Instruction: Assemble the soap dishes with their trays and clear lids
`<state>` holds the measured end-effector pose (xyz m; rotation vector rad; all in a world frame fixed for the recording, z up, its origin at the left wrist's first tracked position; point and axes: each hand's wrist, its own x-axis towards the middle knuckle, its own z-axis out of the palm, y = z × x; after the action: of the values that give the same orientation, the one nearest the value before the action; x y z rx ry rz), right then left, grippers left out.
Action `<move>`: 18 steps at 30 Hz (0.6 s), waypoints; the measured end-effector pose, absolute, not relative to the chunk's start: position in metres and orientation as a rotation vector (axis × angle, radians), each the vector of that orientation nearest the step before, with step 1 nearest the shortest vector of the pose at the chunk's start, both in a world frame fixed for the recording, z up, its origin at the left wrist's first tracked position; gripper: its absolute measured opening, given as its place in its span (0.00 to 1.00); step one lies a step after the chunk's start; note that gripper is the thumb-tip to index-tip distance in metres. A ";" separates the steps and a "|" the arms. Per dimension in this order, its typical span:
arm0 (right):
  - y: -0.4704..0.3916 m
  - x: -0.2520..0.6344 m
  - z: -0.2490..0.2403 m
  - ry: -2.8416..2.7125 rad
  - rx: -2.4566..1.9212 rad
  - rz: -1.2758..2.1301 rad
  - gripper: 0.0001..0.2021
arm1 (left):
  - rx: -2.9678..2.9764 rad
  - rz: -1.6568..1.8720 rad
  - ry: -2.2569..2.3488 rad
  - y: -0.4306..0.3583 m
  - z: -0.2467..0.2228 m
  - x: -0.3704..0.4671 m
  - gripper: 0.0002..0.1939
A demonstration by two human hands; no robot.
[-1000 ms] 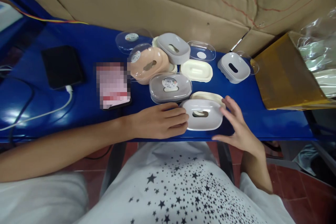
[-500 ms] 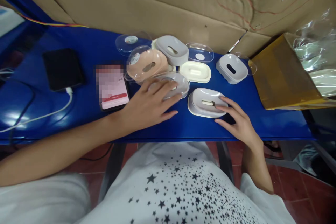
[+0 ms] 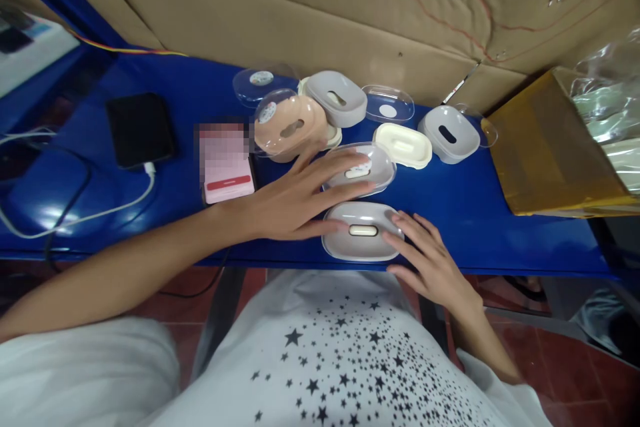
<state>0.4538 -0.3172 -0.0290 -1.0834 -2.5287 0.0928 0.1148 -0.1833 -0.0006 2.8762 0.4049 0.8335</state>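
Oval grey dishes with a slot in the middle lie before me; they look like soap dishes. My left hand (image 3: 305, 197) spreads its fingers over a grey dish with a clear lid (image 3: 383, 170), fingertips on the lid. Its thumb reaches the left end of a nearer grey dish (image 3: 363, 250), whose slot shows a cream bar. At that dish's right end, my right hand (image 3: 425, 257) rests its fingertips on the rim, fingers apart. Just behind is a cream base (image 3: 405, 147). An orange-pink dish (image 3: 295, 123) under a clear lid sits beyond my left fingers.
Farther back are a grey dish (image 3: 337, 97), a clear lid (image 3: 390, 103) and another grey dish (image 3: 450, 133). A cardboard box (image 3: 545, 153) with plastic-wrapped items stands at right. A phone (image 3: 227, 167) and a black device (image 3: 140, 130) with a white cable lie left on the blue table (image 3: 290, 253).
The near grey dish has moved left and toward the table's front edge with my right hand. The lidded grey dish and my left hand have shifted right, and the cream base has slid right.
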 end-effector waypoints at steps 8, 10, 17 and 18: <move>-0.206 0.521 0.017 -2.330 -1.493 -0.106 0.24 | 3.103 0.549 0.124 -0.210 0.001 0.116 0.17; -0.163 0.551 0.025 -2.220 -1.767 -0.069 0.26 | 3.131 0.518 0.159 -0.210 -0.002 0.116 0.14; -0.114 0.608 0.009 -2.020 -2.008 0.183 0.24 | 3.128 0.495 0.195 -0.208 -0.001 0.116 0.11; -0.118 0.610 0.007 -2.010 -1.995 0.216 0.23 | 3.129 0.491 0.193 -0.208 -0.001 0.116 0.11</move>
<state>0.6102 -0.1177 0.0070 -1.9952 -2.0103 0.2162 0.1156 -0.2077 -0.0009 3.1289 0.1935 0.4914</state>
